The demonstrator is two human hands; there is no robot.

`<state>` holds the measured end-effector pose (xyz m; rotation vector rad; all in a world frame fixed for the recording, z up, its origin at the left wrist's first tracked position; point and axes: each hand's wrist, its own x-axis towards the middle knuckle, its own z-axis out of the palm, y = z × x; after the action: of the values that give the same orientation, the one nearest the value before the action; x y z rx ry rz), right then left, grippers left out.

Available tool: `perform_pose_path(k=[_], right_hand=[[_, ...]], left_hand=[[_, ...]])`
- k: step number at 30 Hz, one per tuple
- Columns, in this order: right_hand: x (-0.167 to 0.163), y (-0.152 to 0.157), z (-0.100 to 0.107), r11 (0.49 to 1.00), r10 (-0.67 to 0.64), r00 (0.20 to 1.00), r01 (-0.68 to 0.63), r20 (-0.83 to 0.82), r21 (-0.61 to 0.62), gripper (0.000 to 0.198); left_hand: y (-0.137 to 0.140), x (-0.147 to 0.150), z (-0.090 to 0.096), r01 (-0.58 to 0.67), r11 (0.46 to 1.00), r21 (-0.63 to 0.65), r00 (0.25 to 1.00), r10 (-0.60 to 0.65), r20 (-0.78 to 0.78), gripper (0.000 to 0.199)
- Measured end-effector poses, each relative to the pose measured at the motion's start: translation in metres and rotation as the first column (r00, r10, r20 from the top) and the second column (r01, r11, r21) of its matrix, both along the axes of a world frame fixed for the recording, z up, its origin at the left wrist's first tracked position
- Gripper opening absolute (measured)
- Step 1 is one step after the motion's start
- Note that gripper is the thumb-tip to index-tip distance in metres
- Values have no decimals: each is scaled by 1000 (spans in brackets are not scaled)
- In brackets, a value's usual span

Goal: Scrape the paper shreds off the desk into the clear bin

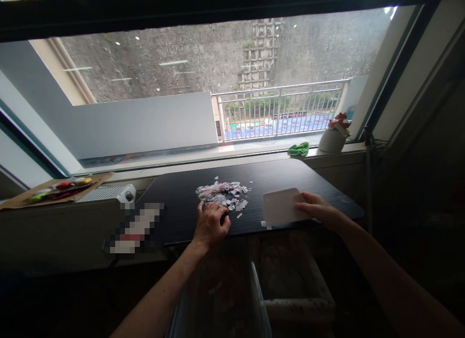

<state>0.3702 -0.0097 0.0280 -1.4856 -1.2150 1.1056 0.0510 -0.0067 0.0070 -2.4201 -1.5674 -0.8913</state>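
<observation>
A loose heap of small torn paper scraps (221, 190) lies on the dark wood-grain tabletop (265, 171). At the near side of this heap, my left hand (211, 222) rests with bent fingers and the thumb apart; nothing shows in its grasp. To the right, my right hand (319, 209) grips the edge of a flat white rectangular board (281, 206) with rounded corners, tilted over the table's front edge. A few scraps (266, 224) lie by the board's lower left corner.
Below the table's front edge stands a clear plastic bin (259, 299) with some scraps inside, beside a worn stool (298, 304). A green cloth (299, 149) and a white jug with a red top (332, 139) sit on the windowsill. At left is a white slatted unit (109, 193).
</observation>
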Motion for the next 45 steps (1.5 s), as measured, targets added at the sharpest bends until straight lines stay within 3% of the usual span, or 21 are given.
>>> perform_pose_path(k=[9, 18, 25, 30, 35, 38, 41, 45], right_hand=[[-5, 15, -8, 992, -21, 998, 13, 60, 129, 22], [-6, 10, -9, 995, 80, 995, -77, -51, 64, 24], [-2, 3, -2, 987, 152, 988, -150, -22, 55, 30], [-34, 12, 7, 968, 44, 993, -69, 105, 243, 24], [-74, 17, 9, 931, 5, 965, -100, 262, 350, 15], [-63, 11, 12, 939, -20, 932, -107, 362, 327, 10], [-36, 4, 21, 950, -139, 885, -8, 445, 313, 10], [-33, 5, 30, 937, -187, 894, 38, 408, 346, 14]], left_hand=[[-1, 1, 2, -3, 1000, -11, 1000, 3, 2, 13], [-1, 1, 3, -12, 999, -34, 1000, 11, -8, 14], [-1, 0, 2, -11, 1000, -23, 1000, 10, -9, 14], [-1, 1, 1, -8, 1000, -22, 1000, 8, -4, 13], [0, 0, 0, -4, 1000, -23, 1000, 4, -1, 12], [-1, 1, 0, -8, 1000, -27, 1000, 8, 2, 12], [-2, 1, 1, -11, 1000, -26, 1000, 11, -3, 13], [-1, 1, 1, 7, 1000, -17, 1000, -7, -9, 18]])
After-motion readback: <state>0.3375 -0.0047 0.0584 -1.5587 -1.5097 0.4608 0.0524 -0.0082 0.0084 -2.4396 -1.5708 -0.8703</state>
